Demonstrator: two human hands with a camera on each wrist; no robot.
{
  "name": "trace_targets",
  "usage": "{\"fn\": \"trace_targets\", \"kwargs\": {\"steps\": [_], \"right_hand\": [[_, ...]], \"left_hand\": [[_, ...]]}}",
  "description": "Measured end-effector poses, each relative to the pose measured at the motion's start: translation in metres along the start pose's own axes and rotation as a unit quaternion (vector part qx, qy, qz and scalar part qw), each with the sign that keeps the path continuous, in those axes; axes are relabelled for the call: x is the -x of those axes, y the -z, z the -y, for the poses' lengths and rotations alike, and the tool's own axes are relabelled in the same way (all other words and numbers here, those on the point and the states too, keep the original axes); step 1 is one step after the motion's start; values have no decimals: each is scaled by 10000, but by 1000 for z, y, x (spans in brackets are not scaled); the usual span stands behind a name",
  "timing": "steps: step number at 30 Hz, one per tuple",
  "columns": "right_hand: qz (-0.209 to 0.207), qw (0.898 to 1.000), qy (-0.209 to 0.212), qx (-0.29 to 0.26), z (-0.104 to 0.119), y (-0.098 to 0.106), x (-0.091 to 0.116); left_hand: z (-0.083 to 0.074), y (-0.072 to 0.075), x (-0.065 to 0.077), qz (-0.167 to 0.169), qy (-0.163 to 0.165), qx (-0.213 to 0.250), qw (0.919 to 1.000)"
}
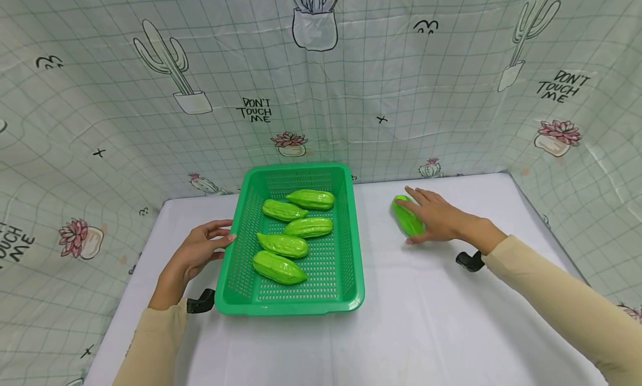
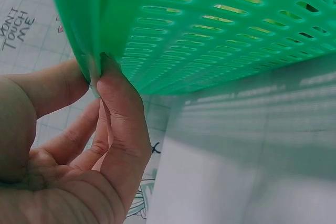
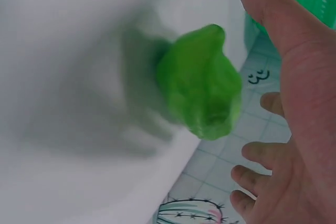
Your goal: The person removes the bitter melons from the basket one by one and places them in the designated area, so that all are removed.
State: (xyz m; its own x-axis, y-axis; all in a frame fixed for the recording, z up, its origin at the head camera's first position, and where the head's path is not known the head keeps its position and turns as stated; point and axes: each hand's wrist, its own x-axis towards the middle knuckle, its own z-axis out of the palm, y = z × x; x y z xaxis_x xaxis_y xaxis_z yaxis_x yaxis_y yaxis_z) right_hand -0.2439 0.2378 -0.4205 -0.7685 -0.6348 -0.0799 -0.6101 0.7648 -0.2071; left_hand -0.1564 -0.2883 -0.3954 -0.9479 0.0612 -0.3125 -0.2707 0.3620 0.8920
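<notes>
A green plastic basket (image 1: 293, 307) stands on the white table with several light-green, ridged bitter melons (image 1: 279, 267) in it. At its left side, my left hand (image 1: 200, 247) pinches the rim (image 2: 93, 35) between thumb and fingers, as the left wrist view shows up close. One more bitter melon (image 1: 408, 216) lies on the table to the right of the basket. Over it my right hand (image 1: 436, 216) is spread, thumb and fingers apart. In the right wrist view this bitter melon (image 3: 202, 82) shows beside the extended fingers, which are not closed round it.
A white cloth covers the table (image 1: 401, 319). Behind and on both sides hangs a grid-patterned curtain (image 1: 341, 96) printed with cacti and lettering. Dark wrist cameras (image 1: 202, 301) sit at the sleeve cuffs.
</notes>
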Motion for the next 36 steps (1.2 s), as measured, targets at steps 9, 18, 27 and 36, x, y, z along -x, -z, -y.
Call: {"fn": "trace_targets", "kwargs": {"steps": [9,18,27,36], "right_hand": [[-368,9978,494,224,12,24,-6],[-516,9952,749,372,33,47,-18],[-623,9919,978,517,55,60,-32],[-746,9838,1419,802,81,63,-45]], "left_hand": [[0,1,0,-13,25,1,10000],[0,1,0,-28,20,0,10000],[-2,0,0,-36,45,-14,10000],[-1,0,-1,-20,84,10,10000]]}}
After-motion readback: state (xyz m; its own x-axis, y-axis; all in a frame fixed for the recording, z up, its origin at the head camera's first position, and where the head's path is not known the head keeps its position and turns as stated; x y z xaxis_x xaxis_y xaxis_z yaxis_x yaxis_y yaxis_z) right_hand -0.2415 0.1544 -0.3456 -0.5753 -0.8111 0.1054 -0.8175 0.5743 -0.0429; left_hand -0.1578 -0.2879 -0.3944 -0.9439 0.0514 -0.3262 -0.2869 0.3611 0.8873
